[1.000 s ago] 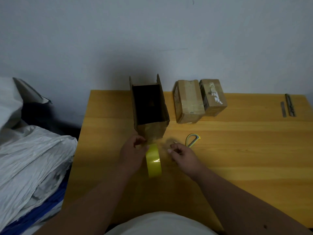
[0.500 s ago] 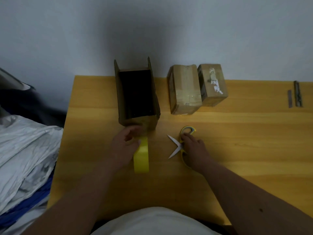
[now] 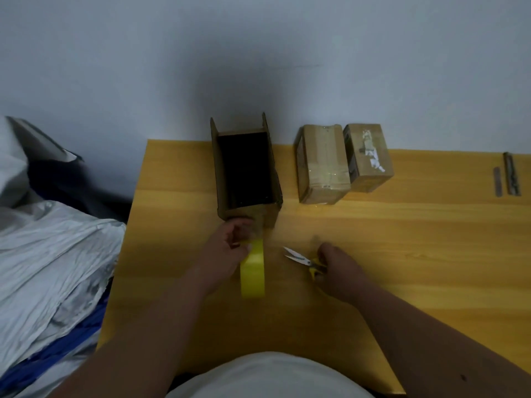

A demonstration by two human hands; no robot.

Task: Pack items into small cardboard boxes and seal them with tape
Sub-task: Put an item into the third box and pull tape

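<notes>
An open cardboard box (image 3: 245, 170) stands on the yellow wooden table (image 3: 402, 239), its inside dark and its flaps up. My left hand (image 3: 227, 248) holds a yellow tape roll (image 3: 253, 271) on edge against the box's near end, with a strip of tape running up to the box. My right hand (image 3: 337, 268) grips a pair of scissors (image 3: 301, 258) by the yellow handles; the blades are spread and point left toward the tape. Two sealed small boxes, one (image 3: 323, 162) and the other (image 3: 367, 156), sit side by side to the right of the open box.
Two thin metal strips (image 3: 507, 176) lie at the far right of the table. A heap of grey and white sheeting (image 3: 48, 254) fills the space left of the table. A pale wall rises directly behind the table's back edge.
My right hand took up the scissors from the table and brought them leftward toward the tape, blades apart. My left hand kept the tape roll at the box's near end.
</notes>
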